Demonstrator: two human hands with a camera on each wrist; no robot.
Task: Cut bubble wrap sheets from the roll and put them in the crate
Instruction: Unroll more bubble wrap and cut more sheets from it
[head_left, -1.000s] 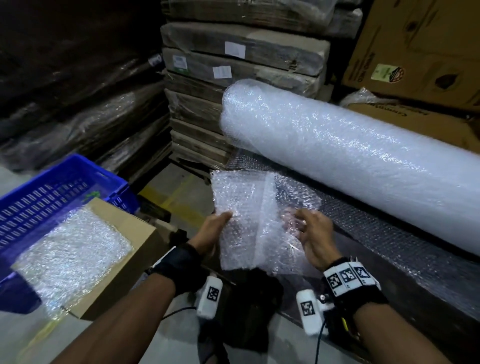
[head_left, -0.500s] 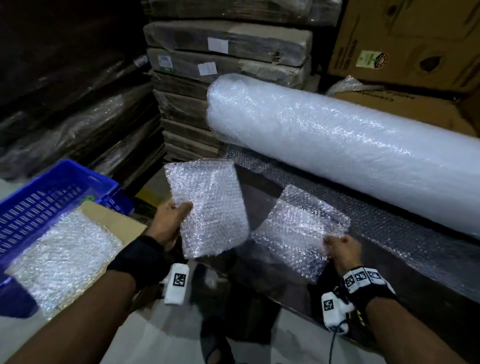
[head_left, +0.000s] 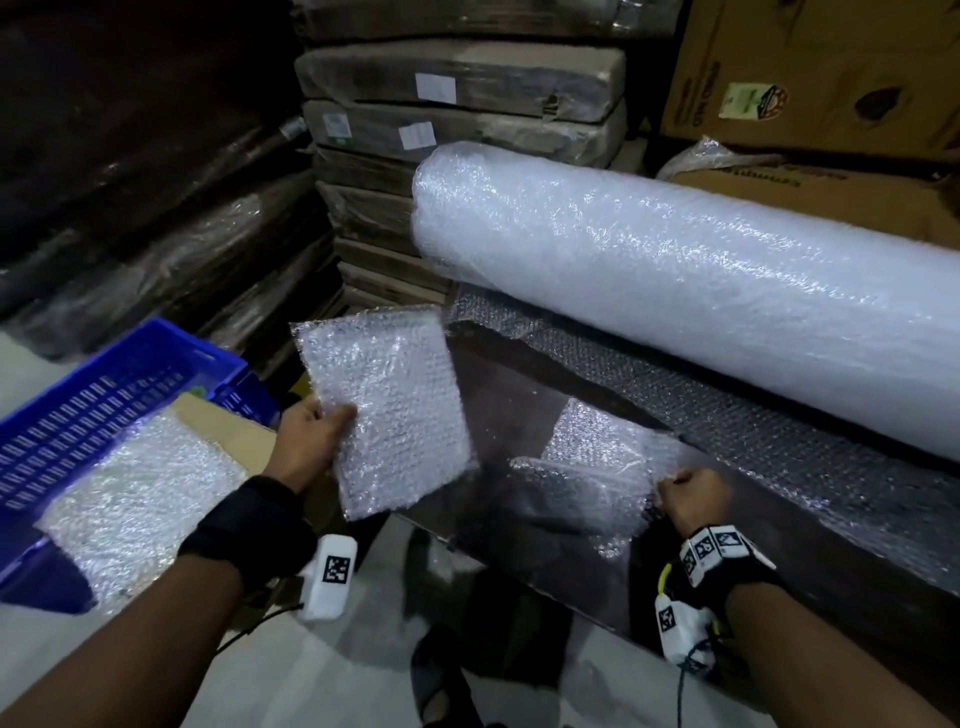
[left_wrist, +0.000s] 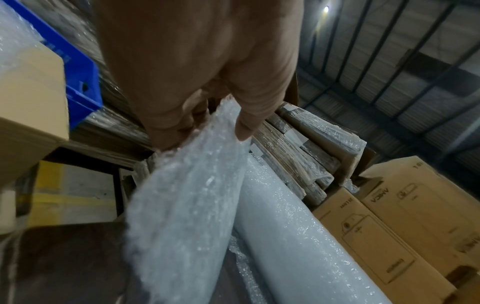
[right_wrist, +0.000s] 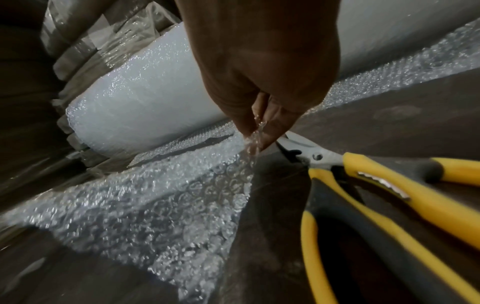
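**Two cut sheets, one in each hand**

The left hand (head_left: 311, 441) pinches a cut sheet (head_left: 395, 415) by its left edge, thumb on the face and fingers behind, holding it up in the centre of the head view. It stands nearly upright, its long axis running up the frame and leaning slightly left. Held by one edge like this, it is probably ready to swing over to the blue crate (head_left: 104, 395) at the left of the frame.

The right hand (head_left: 691, 493) pinches the corner of a second sheet (head_left: 597, 467) between thumb and fingertips; in the right wrist view the film bunches at that pinch. This sheet lies low and nearly flat over the dark worktop (head_left: 519, 395), lower centre-right, its long axis running roughly left-right. Yellow-handled scissors (right_wrist: 376, 185) lie on the worktop just beside that hand, apparently set down to free it.

The roll (head_left: 675, 291) lies along the worktop from upper centre to the right edge, its loose tail spread beneath it. In the crate a cardboard box (head_left: 234, 441) carries more bubble wrap (head_left: 140, 493), so the pile has been started.
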